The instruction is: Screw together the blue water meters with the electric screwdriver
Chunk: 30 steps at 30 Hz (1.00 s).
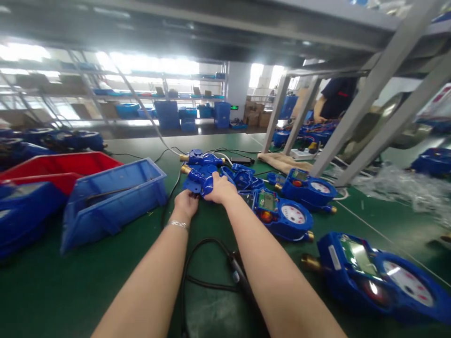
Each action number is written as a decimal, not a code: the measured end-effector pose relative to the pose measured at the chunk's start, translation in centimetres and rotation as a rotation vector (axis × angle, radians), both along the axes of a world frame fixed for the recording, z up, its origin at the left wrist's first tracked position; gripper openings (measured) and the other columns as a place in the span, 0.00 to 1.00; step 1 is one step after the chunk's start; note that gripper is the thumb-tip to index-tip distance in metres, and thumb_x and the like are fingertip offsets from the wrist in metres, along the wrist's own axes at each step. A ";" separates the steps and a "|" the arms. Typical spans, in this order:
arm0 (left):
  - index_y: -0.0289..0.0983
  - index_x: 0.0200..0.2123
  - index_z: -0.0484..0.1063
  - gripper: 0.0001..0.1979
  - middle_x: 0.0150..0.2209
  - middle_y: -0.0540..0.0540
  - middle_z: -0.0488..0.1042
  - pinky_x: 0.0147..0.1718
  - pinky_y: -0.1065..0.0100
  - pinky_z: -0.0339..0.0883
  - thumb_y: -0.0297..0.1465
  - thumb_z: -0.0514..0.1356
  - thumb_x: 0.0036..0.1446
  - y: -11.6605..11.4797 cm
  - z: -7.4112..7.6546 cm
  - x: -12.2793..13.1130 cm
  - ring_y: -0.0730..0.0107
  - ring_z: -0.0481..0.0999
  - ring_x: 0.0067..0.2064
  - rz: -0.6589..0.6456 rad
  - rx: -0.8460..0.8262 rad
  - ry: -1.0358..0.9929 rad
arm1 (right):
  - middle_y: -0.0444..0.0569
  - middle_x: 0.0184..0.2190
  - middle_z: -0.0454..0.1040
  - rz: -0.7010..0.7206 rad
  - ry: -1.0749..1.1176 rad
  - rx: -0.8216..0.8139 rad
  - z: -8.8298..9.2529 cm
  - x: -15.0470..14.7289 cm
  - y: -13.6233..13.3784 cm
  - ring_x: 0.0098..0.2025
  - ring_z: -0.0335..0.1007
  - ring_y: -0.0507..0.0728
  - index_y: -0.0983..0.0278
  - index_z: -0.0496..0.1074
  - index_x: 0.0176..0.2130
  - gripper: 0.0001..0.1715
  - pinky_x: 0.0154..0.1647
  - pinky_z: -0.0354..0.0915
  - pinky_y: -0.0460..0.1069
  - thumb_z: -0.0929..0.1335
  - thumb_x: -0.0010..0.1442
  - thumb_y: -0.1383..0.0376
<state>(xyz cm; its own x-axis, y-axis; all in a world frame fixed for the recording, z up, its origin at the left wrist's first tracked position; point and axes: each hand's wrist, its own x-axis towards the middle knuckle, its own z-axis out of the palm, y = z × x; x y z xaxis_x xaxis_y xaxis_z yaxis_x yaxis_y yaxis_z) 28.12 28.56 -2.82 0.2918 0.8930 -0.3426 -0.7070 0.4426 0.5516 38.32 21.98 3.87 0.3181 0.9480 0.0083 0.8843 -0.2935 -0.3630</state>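
Both my arms reach forward over a green bench. My right hand (220, 187) lies curled on top of a blue water meter (197, 179) with a brass end fitting, gripping it. My left hand (186, 203), with a silver bracelet on its wrist, is closed against the meter's near edge from below. A second blue meter (202, 158) lies just behind the held one. Finished meters with white dials lie to the right: one (282, 215) close to my right forearm, another (306, 188) behind it, and a large one (380, 277) at the near right.
A blue bin (112, 202) and red bins (59, 166) stand on the left. Black cable (207, 281) and a tool handle lie between my forearms. Grey frame legs (355, 112) slant down at right, beside clear plastic wrap (405, 188). Another person (334, 101) works at the far right.
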 end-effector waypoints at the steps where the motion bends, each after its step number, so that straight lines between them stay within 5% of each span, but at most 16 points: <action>1: 0.35 0.50 0.65 0.17 0.49 0.42 0.69 0.42 0.55 0.69 0.35 0.56 0.59 0.4 -0.1 0.1 0.62 0.72 0.45 0.016 -0.001 -0.006 | 0.55 0.51 0.64 -0.008 0.001 0.005 -0.1 0.0 0.1 0.45 0.67 0.59 0.64 0.57 0.57 0.30 0.44 0.66 0.58 0.65 0.60 0.56; 6: 0.35 0.49 0.66 0.16 0.48 0.42 0.69 0.41 0.57 0.70 0.35 0.56 0.59 1.5 -0.1 0.4 0.63 0.72 0.44 0.020 -0.016 -0.025 | 0.58 0.50 0.63 -0.053 0.033 0.041 -0.6 0.2 -0.2 0.45 0.69 0.64 0.62 0.53 0.57 0.45 0.44 0.65 0.58 0.73 0.45 0.56; 11: 0.35 0.48 0.66 0.16 0.47 0.42 0.70 0.40 0.57 0.70 0.36 0.55 0.59 1.8 0.9 0.0 0.64 0.73 0.43 -0.013 -0.037 -0.015 | 0.55 0.46 0.66 -0.061 0.191 0.065 -0.8 0.4 -1.3 0.45 0.69 0.64 0.60 0.54 0.55 0.46 0.44 0.64 0.56 0.73 0.41 0.55; 16: 0.34 0.45 0.67 0.14 0.43 0.44 0.71 0.36 0.61 0.71 0.35 0.56 0.59 -0.2 2.7 -1.1 0.67 0.73 0.39 -0.028 0.055 0.003 | 0.54 0.45 0.66 -0.032 0.380 0.137 -0.8 -0.8 -3.3 0.46 0.68 0.63 0.63 0.57 0.53 0.45 0.46 0.63 0.56 0.74 0.38 0.61; 23: 0.36 0.34 0.71 0.07 0.28 0.49 0.74 0.32 0.69 0.68 0.29 0.54 0.59 -7.4 8.0 -7.3 0.71 0.72 0.29 -0.012 0.296 0.119 | 0.48 0.44 0.67 0.121 0.860 0.220 1.7 -1.7 -8.7 0.43 0.67 0.58 0.59 0.56 0.53 0.47 0.46 0.64 0.55 0.74 0.34 0.64; 27: 0.35 0.39 0.74 0.11 0.38 0.44 0.77 0.34 0.69 0.66 0.35 0.56 0.58 -13.5 10.8 -11.2 0.64 0.74 0.39 0.013 0.436 0.234 | 0.52 0.45 0.66 0.202 1.183 0.190 2.6 -2.6 -12.8 0.40 0.69 0.59 0.59 0.51 0.56 0.55 0.36 0.67 0.53 0.74 0.32 0.57; 30: 0.40 0.46 0.73 0.17 0.48 0.45 0.74 0.44 0.65 0.63 0.40 0.54 0.58 -17.9 11.4 -13.5 0.60 0.70 0.50 0.028 0.628 0.450 | 0.54 0.45 0.69 0.286 1.350 0.136 2.6 -4.0 -15.7 0.37 0.70 0.59 0.58 0.52 0.56 0.56 0.29 0.66 0.51 0.75 0.31 0.53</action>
